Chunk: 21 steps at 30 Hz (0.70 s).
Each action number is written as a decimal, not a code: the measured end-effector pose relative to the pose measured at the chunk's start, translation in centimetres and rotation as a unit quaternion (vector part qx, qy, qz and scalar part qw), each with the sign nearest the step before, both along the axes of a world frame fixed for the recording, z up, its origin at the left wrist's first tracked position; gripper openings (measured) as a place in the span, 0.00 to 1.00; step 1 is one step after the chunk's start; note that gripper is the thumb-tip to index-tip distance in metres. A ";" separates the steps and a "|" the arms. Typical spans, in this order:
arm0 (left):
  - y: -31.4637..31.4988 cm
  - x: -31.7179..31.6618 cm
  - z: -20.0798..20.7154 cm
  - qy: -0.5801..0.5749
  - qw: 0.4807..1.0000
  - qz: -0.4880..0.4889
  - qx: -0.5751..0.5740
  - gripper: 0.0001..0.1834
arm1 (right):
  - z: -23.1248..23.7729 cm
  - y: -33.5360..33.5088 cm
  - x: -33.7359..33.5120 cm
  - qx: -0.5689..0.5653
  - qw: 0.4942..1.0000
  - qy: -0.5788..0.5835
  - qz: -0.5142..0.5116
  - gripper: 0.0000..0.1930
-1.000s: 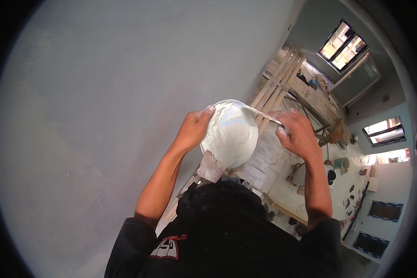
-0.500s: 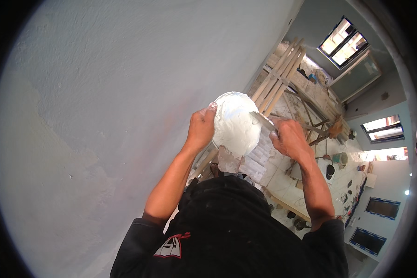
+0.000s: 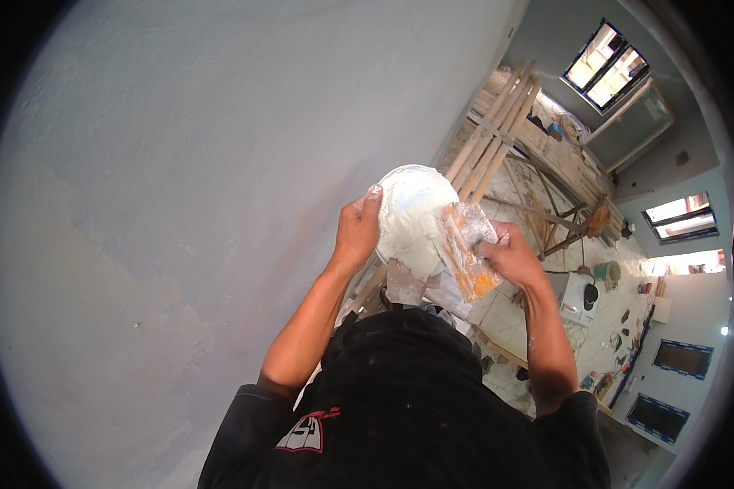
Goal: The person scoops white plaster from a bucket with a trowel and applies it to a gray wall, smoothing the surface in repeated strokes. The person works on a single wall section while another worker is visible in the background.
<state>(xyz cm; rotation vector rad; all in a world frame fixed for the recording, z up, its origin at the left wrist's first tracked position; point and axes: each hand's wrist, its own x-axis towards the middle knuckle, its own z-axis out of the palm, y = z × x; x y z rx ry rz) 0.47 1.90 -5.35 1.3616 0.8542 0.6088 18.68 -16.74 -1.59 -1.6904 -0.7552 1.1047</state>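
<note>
In front of my chest my left hand (image 3: 357, 232) is closed on the left rim of a round white container (image 3: 416, 169), thumb on top and fingers hidden beneath. Thick white putty (image 3: 404, 224) covers its face, smeared and uneven. A greyish, putty-stained flat blade (image 3: 404, 282) pokes out at its lower edge; what bears it is hidden. My right hand (image 3: 514, 259) grips a wide putty knife (image 3: 468, 248), orange and caked with dried white, its broad face turned up. The knife's left edge lies over the right side of the putty, and whether it touches cannot be made out.
A grey plastered wall (image 3: 163, 187) with rough patches runs close along my left. Ahead stand wooden poles (image 3: 493, 134) and trestle scaffolding. Below at right, a tiled floor (image 3: 506, 314) carries a bucket (image 3: 607, 273), a white box (image 3: 577, 300) and scattered tools.
My right hand has turned the putty knife from nearly edge-on to broad face up and moved it slightly down. The left hand keeps its hold on the container.
</note>
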 end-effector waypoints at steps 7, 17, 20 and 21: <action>0.1 0.2 1.0 0.016 0.995 -0.068 -0.071 0.27 | 2.3 2.7 1.1 -0.013 0.991 -0.137 0.003 0.14; 1.6 0.2 -0.5 0.053 0.993 -0.101 -0.021 0.31 | 5.0 5.1 0.4 0.055 0.919 -0.366 0.135 0.17; 1.3 0.3 0.3 0.038 0.992 -0.101 -0.067 0.31 | 4.7 4.6 0.8 0.098 0.904 -0.375 0.177 0.18; 1.3 0.3 0.2 0.030 0.992 -0.106 -0.064 0.31 | 4.7 4.3 1.2 0.108 0.909 -0.364 0.170 0.18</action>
